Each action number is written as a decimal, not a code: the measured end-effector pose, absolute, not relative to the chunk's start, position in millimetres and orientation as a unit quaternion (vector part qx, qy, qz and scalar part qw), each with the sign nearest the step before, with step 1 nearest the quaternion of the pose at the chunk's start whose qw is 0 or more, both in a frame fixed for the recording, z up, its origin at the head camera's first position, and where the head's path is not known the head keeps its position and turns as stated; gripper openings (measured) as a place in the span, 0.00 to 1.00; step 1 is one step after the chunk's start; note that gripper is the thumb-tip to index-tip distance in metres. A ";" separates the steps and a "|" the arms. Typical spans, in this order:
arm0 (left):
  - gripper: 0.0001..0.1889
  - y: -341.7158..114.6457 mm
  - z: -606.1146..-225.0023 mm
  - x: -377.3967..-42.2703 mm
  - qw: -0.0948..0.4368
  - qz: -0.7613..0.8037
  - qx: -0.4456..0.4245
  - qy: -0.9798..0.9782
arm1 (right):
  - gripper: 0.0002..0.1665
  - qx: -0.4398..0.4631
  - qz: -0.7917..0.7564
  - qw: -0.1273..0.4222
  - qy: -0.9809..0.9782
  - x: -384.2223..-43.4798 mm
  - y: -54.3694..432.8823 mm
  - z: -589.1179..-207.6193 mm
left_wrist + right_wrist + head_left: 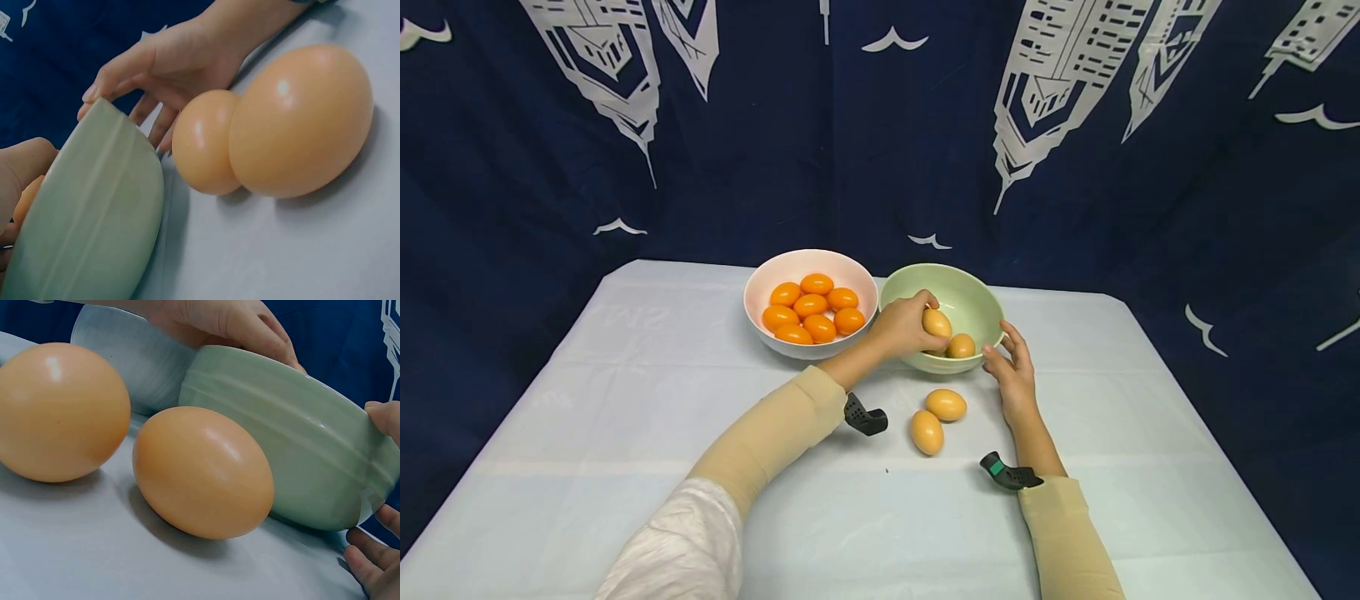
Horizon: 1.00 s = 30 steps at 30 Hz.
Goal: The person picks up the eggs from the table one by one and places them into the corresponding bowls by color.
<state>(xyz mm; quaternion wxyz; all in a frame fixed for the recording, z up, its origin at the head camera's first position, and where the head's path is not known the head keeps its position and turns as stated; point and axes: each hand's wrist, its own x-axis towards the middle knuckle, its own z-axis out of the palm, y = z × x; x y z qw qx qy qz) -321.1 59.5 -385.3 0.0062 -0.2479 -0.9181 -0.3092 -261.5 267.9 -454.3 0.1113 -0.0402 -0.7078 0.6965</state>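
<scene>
My left hand [904, 327] reaches over the near left rim of a light green bowl [973, 302] and holds a light brown egg [937, 322] between thumb and fingers. Beside it in the bowl lies a second brown egg [962, 346]. At the bowl's right side my right hand [1017, 375] grips the rim, the thumb on top and fingers along the outer wall, as the right wrist view shows. Two more brown eggs, one [946, 405] nearer the bowl [269, 425] and one [927, 433] closer to me, lie on the table. The bowl wall hides my left fingertips in the left wrist view.
A pink-lined bowl [757, 310] with several orange eggs [810, 306] stands just left of the green bowl. Both rest on a white-covered table [625, 400]. Behind hangs a dark blue curtain [880, 150] with white building prints.
</scene>
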 end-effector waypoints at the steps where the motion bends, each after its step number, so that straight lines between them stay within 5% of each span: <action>1: 0.30 59.5 -385.7 -322.2 0.005 -0.304 -0.246 -0.920 | 0.36 -0.041 0.697 0.111 -0.707 -261.4 267.7 -454.1; 30: 0.24 70.2 -387.3 -342.6 -0.073 -0.151 -0.246 -0.955 | 0.35 -0.039 0.690 0.116 -0.714 -262.1 268.3 -455.6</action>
